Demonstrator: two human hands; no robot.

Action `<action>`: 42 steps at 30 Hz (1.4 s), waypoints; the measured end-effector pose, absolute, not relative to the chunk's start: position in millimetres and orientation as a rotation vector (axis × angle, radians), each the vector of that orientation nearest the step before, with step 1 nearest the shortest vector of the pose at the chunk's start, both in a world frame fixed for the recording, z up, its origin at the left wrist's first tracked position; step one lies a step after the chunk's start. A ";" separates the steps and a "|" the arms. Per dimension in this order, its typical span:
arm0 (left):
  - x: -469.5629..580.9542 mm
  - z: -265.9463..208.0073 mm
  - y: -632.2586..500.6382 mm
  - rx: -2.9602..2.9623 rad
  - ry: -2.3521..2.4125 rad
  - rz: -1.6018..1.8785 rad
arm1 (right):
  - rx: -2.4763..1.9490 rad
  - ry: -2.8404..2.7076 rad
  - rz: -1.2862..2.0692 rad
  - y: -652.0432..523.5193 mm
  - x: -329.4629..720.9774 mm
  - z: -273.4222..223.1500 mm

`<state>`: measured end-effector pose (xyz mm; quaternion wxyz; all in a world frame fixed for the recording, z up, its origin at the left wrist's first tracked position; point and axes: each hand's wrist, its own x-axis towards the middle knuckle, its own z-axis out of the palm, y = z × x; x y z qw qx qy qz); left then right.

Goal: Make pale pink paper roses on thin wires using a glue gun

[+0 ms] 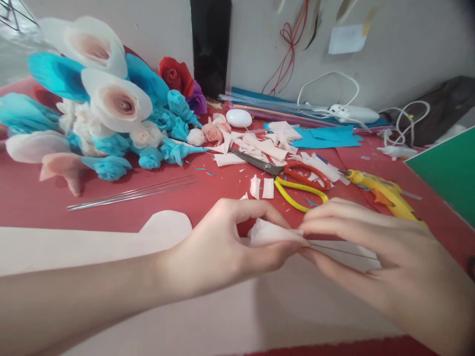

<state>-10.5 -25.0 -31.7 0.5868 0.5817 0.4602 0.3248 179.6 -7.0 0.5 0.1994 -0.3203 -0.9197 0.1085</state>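
My left hand [237, 242] is closed around a small white paper flower bud [269, 233], pinching it between thumb and fingers. A thin wire stem [345, 250] runs from the bud's base to the right, under my right hand [374, 257]. The fingertips of my right hand pinch the base of the bud where paper and wire meet. Both hands are above a pale paper sheet [208, 316]. Just beyond them lie scissors [276, 170] with one red and one yellow handle, among pale paper scraps [260, 148].
Finished paper flowers [120, 104] in white, blue and red are heaped at the left. Several thin wires [129, 193] lie in front of them. A yellow glue gun [386, 193] rests at the right beside a green board [449, 173]. White cables [404, 121] and blue paper [322, 137] sit further back.
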 end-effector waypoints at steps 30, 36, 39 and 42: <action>-12.9 -30.5 -25.9 1.427 1.084 0.750 | -0.764 -2.509 0.130 -13.9 173.5 6.4; -14.0 -31.1 -26.5 1.435 1.067 0.770 | -0.772 -2.543 0.112 -12.1 178.1 2.0; -13.8 -32.7 -26.4 1.455 1.058 0.815 | -0.782 -2.575 0.016 -11.5 178.4 -0.5; -13.1 -33.9 -25.9 1.464 1.045 0.864 | -0.748 -2.542 -0.054 -11.2 177.6 -0.6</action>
